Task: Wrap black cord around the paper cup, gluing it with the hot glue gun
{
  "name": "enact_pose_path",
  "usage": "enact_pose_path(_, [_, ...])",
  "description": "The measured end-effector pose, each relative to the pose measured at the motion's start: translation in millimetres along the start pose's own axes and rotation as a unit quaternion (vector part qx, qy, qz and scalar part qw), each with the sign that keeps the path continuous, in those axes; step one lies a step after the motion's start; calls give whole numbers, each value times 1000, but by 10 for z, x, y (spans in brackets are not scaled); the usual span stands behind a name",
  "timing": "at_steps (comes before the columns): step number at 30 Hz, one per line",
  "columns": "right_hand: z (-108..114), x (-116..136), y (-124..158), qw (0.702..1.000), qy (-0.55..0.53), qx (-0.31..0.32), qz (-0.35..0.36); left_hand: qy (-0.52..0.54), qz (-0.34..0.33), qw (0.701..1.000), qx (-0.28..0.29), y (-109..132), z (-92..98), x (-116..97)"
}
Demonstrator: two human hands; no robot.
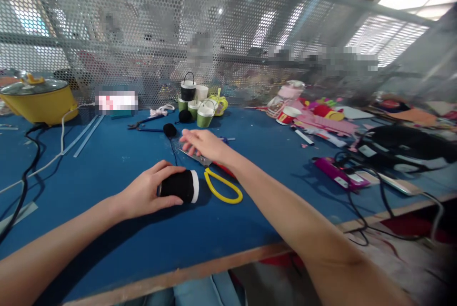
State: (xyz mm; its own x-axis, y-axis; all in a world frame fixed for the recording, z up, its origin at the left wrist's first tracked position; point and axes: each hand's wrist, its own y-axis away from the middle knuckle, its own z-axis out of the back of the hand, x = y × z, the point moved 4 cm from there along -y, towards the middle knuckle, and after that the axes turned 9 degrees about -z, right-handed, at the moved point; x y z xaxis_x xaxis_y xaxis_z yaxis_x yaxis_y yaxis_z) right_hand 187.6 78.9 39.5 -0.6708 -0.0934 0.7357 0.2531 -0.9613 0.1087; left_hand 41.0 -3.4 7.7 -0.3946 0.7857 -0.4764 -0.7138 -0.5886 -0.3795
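Note:
My left hand is wrapped round a small black cup with a white rim. The cup lies on its side on the blue table, its rim towards the right. Over the scissors, which have one yellow and one red handle, hovers my right hand. Its fingers are loosely bent and apart, and nothing shows in them. Just left of it rests a black ball of yarn, from which a black strand runs towards the cup. Behind stand several small white-rimmed buckets, green and black, beside a second black ball.
Blue-handled pliers lie behind my hands. At the left are a yellow electric pot and cables. To the right stand a clear jar, a red-and-white paper cup, a purple device and a black bag. A perforated metal screen closes the back.

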Motion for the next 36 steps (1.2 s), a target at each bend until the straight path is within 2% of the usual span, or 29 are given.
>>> enact_pose_path(2, [261, -188, -69, 991, 77, -97, -49, 1, 0, 1000, -3, 4, 2, 3])
enact_pose_path(4, [501, -390, -93, 979, 117, -144, -84, -3, 4, 1000, -7, 13, 2, 19])
enact_pose_path(6, [663, -595, -89, 965, 163, -164, -127, -10, 10, 1000, -17, 22, 7, 43])
enact_pose_path(10, [656, -901, -86, 949, 210, -129, -197, -22, 18, 999, -36, 25, 21, 82])
enact_pose_path(13, [562, -969, -93, 948, 206, -128, -208, -29, 24, 998, -41, 24, 30, 101])
enact_pose_path(19, [630, -768, 110, 962, 127, -181, -164, -31, 19, 998, -54, 25, 51, 123])
enact_pose_path(21, [655, -636, 246, 974, 90, -159, -133, -33, 14, 998, -56, 25, 57, 131])
enact_pose_path(24, [584, -432, 433, 996, 10, -63, -69, -37, 13, 998, -56, 24, 68, 150])
enact_pose_path(26, [500, -323, 523, 999, -26, -19, -34, -37, 17, 998, -56, 24, 78, 168])
enact_pose_path(31, [340, -229, 632, 998, -42, -26, -34, -22, 35, 997, -58, 21, 111, 216])
enact_pose_path(36, [308, -233, 756, 999, 23, -18, -26, -2, 51, 997, -61, 25, 131, 265])
